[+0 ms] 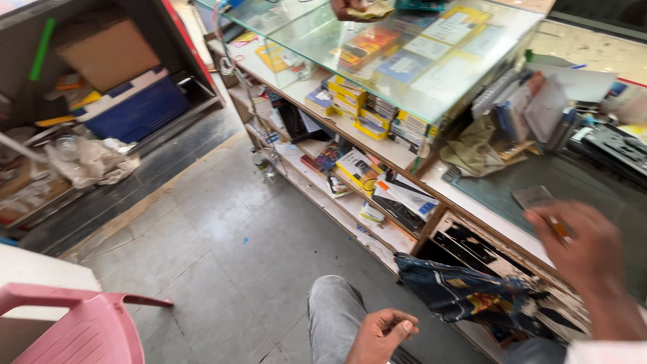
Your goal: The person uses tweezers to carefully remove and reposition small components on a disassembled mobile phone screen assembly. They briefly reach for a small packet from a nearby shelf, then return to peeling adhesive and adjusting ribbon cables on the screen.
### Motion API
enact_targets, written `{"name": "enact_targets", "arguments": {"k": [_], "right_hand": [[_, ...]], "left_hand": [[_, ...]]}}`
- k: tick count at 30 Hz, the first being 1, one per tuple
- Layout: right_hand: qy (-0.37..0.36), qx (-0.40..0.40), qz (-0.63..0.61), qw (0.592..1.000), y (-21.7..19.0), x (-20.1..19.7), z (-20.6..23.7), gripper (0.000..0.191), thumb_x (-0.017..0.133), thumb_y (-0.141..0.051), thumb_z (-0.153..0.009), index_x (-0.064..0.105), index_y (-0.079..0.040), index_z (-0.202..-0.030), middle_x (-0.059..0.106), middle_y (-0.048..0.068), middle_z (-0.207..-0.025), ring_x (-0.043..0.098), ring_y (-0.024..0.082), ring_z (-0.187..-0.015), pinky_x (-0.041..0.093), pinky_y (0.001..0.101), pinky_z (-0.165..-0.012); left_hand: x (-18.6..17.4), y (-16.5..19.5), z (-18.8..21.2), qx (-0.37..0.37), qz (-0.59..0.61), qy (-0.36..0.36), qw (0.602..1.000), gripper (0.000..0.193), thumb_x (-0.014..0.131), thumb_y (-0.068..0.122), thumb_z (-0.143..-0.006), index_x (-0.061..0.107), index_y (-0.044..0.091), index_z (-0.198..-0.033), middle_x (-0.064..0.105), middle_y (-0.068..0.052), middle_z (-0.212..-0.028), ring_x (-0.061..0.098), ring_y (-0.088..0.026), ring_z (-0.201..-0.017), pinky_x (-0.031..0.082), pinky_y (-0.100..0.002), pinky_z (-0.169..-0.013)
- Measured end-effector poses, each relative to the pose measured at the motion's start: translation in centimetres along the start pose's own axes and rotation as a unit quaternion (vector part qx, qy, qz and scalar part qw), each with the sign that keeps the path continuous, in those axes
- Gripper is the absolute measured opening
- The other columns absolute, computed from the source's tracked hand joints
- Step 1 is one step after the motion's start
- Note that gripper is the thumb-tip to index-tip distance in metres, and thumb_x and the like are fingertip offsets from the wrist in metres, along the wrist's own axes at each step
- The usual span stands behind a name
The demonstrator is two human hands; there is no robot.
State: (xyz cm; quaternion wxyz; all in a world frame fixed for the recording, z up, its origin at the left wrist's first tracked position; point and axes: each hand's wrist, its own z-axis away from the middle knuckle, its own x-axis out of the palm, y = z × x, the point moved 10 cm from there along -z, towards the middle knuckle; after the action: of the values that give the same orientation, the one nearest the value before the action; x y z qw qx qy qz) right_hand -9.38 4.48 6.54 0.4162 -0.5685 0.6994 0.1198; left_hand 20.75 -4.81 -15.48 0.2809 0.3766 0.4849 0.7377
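— Head view: why is the left hand [379, 335] low like that?
— It rests on the grey-trousered knee [335, 311], fingers curled loosely, holding nothing
— And the right hand [581, 248]?
— Blurred over the dark counter mat [573, 185], pinching a thin orange-tipped tool [559, 229] just beside a small grey card [534, 197]; grip closed on the tool

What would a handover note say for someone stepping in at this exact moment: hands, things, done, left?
Left hand: loosely curled, empty, resting on the knee.
Right hand: raised over the counter, blurred, holding a small orange-tipped tool.
A small flat grey device lies on the dark mat just beyond that hand.
Done: not shown.
Left: device looks untouched.
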Motion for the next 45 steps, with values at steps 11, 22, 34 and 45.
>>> {"name": "enact_targets", "arguments": {"k": [11,22,34,45], "right_hand": [[-0.034,-0.044,-0.187,0.981,-13.4,3.5,-21.9,0.040,0.071,-0.041,-0.107,0.074,-0.004,-0.092,0.073,0.007,-0.080,0.069,0.014,-0.067,0.054,0.0312,-0.061],[-0.078,0.245,-0.469,0.845,-17.4,6.9,-24.7,0.028,0.077,-0.029,-0.099,0.070,-0.004,-0.108,0.074,0.004,-0.089,0.068,0.010,-0.066,0.058,0.0285,-0.057],[-0.025,0.163,-0.402,0.901,-10.7,6.0,-21.3,0.030,0.069,-0.023,-0.113,0.071,0.006,-0.107,0.069,0.010,-0.086,0.063,0.012,-0.065,0.051,0.0272,-0.057],[-0.360,0.268,-0.394,0.802,-6.6,15.8,12.3,0.016,0.075,-0.019,-0.091,0.074,-0.003,-0.091,0.077,0.008,-0.076,0.068,0.012,-0.069,0.058,0.0319,-0.063]], "left_hand": [[0.0,3.0,0.3,0.001,-0.013,0.054,0.998,0.032,0.069,0.025,-0.099,0.072,-0.003,-0.114,0.077,-0.011,-0.099,0.075,-0.014,-0.095,0.061,-0.030,-0.088],[-3.5,3.7,2.3,-0.016,-0.027,0.090,0.995,0.037,0.068,0.032,-0.099,0.074,-0.001,-0.115,0.078,-0.012,-0.096,0.074,-0.016,-0.094,0.059,-0.032,-0.087],[-2.1,3.4,1.0,-0.012,-0.019,0.080,0.997,0.035,0.070,0.029,-0.099,0.073,-0.003,-0.115,0.078,-0.012,-0.097,0.073,-0.015,-0.091,0.059,-0.031,-0.086],[-1.0,1.8,-0.3,0.049,-0.033,0.030,0.998,0.045,0.076,0.026,-0.095,0.064,-0.001,-0.130,0.074,-0.010,-0.104,0.070,-0.010,-0.096,0.057,-0.027,-0.088]]}}
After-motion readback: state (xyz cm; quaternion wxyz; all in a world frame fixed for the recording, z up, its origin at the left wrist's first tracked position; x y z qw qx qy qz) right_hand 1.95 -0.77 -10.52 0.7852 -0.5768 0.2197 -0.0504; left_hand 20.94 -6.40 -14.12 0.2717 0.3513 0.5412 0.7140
